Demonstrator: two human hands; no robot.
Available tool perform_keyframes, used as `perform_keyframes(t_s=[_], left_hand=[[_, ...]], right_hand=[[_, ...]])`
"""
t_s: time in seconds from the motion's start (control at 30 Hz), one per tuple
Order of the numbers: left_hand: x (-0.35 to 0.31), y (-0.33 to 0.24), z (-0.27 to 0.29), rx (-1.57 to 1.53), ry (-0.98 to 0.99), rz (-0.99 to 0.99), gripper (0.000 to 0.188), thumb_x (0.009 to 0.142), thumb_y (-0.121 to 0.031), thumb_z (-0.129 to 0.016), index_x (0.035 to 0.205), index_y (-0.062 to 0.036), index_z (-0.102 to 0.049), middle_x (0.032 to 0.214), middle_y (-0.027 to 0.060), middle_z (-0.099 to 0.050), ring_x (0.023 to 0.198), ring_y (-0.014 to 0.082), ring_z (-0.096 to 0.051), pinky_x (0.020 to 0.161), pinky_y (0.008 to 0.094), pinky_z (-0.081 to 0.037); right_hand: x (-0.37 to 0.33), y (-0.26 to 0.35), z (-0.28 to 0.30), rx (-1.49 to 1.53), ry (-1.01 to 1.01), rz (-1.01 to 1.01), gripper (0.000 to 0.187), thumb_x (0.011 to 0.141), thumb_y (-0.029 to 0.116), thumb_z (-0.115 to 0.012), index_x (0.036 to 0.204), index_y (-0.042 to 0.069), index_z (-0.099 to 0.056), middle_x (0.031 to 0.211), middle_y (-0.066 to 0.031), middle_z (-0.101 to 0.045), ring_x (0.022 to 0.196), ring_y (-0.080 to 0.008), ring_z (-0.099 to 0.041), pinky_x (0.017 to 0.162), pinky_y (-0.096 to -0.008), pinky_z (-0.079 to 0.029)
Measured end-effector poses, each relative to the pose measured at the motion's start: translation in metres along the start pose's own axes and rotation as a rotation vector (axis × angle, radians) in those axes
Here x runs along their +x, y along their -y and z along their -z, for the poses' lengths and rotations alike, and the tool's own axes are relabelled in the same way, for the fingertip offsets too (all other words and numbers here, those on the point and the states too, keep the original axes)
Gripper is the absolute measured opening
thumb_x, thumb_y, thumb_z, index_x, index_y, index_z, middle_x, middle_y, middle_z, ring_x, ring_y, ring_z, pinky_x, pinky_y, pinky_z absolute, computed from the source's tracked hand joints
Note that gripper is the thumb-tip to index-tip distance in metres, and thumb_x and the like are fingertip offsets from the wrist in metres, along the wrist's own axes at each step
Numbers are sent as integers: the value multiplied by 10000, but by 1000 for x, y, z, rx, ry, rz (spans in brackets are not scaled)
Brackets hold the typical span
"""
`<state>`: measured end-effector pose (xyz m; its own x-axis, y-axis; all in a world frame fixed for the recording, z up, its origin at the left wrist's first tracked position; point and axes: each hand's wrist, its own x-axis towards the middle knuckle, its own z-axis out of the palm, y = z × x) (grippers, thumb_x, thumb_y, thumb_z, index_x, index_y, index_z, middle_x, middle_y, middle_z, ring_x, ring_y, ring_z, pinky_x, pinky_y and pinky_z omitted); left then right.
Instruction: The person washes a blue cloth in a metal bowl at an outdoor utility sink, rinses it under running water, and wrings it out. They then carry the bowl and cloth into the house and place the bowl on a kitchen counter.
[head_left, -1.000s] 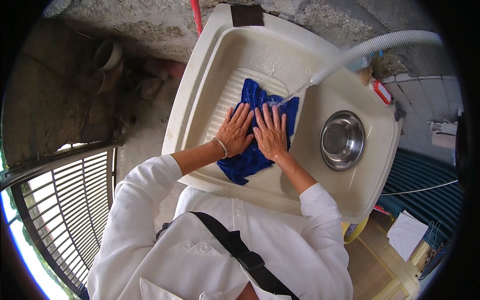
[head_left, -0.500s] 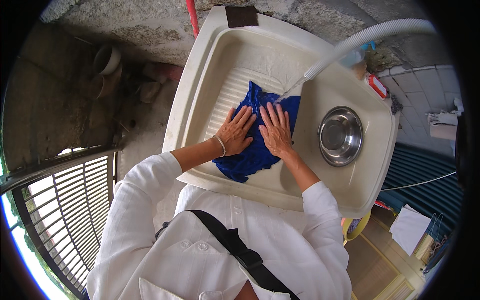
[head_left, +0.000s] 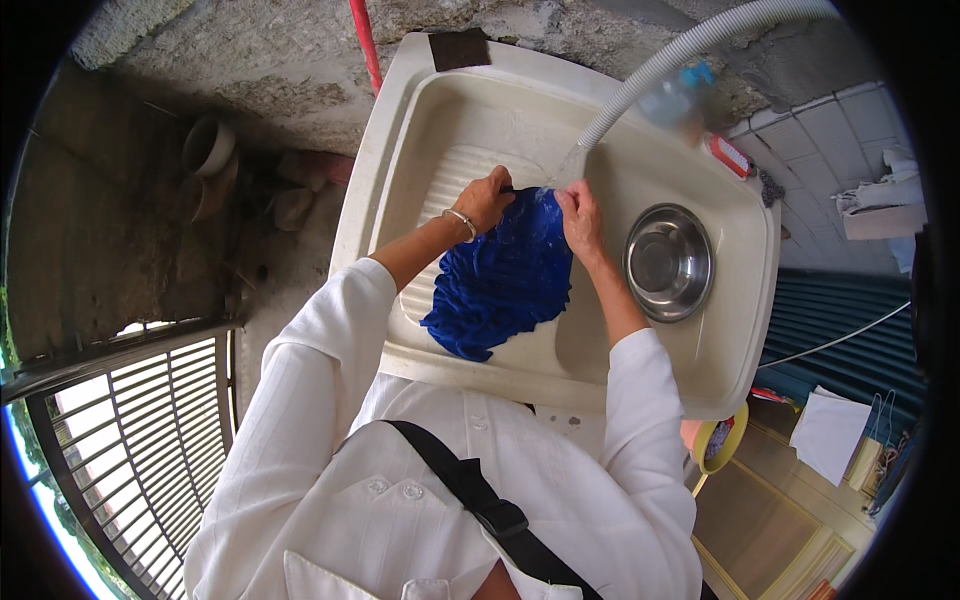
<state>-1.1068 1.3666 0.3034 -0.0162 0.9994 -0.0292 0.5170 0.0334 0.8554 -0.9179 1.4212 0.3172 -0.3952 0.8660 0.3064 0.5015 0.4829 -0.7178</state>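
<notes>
A wet blue cloth (head_left: 505, 280) lies over the ribbed washboard side of a cream laundry sink (head_left: 395, 345), its near part wrinkled. My left hand (head_left: 484, 199) pinches its far left corner, and my right hand (head_left: 582, 222) grips its far right corner. Between my hands the far edge is drawn fairly straight. Water runs from a ribbed grey hose (head_left: 655, 75) and lands at the cloth's far edge, near my right fingers.
In the sink's deeper right basin sits a round steel bowl (head_left: 668, 262). A red brush with white bristles (head_left: 730, 157) and a blurred bottle with a blue top (head_left: 690, 85) stand on the back right rim. A dark pad (head_left: 459, 49) rests on the far rim. Below right is a yellow bucket (head_left: 728, 440).
Both hands have gone from lying flat on the cloth to gripping its far corners. The cloth's far edge has been pulled out straighter. The view has shifted slightly.
</notes>
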Motion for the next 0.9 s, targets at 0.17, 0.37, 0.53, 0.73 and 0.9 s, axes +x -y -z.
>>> perform_keyframes(t_s=[0.17, 0.37, 0.53, 0.73, 0.9], left_hand=[[15, -20, 2, -206, 4, -278, 368, 765, -299, -662, 979, -17, -564, 830, 190, -628, 759, 328, -601, 719, 368, -466], [19, -66, 32, -574, 88, -119, 231, 791, -239, -662, 831, -12, -661, 724, 51, -643, 649, 105, -555, 645, 281, -466], [20, -92, 46, -745, 94, -26, 197, 810, -238, -657, 808, -41, -658, 726, 2, -635, 628, 63, -557, 602, 224, -464], [35, -98, 98, -967, -209, -172, 168, 798, -216, -674, 784, -49, -665, 717, -4, -639, 614, 59, -558, 586, 209, -458], [43, -82, 130, -853, -399, -155, 228, 784, -267, -686, 841, -48, -661, 725, -6, -625, 634, 60, -544, 591, 215, -445]], right_hand=[[29, 38, 0, 466, 75, -88, 215, 809, 207, -644, 809, 15, -548, 675, -17, -556, 650, -87, -515, 598, -263, -427], [28, 49, 6, 970, 136, -136, 465, 735, 302, -732, 1066, 41, -535, 969, -23, -556, 917, -103, -495, 808, -247, -403], [-5, 69, -31, 1018, 450, -301, 315, 738, 277, -724, 901, 43, -590, 797, -43, -612, 764, -122, -569, 730, -267, -449], [-27, 67, -23, 704, 680, -361, 236, 779, 277, -667, 735, 51, -613, 653, -47, -606, 662, -131, -579, 663, -250, -443], [-19, 43, 19, 612, 452, -318, 245, 787, 278, -658, 732, 45, -610, 654, -27, -588, 623, -105, -533, 649, -242, -423]])
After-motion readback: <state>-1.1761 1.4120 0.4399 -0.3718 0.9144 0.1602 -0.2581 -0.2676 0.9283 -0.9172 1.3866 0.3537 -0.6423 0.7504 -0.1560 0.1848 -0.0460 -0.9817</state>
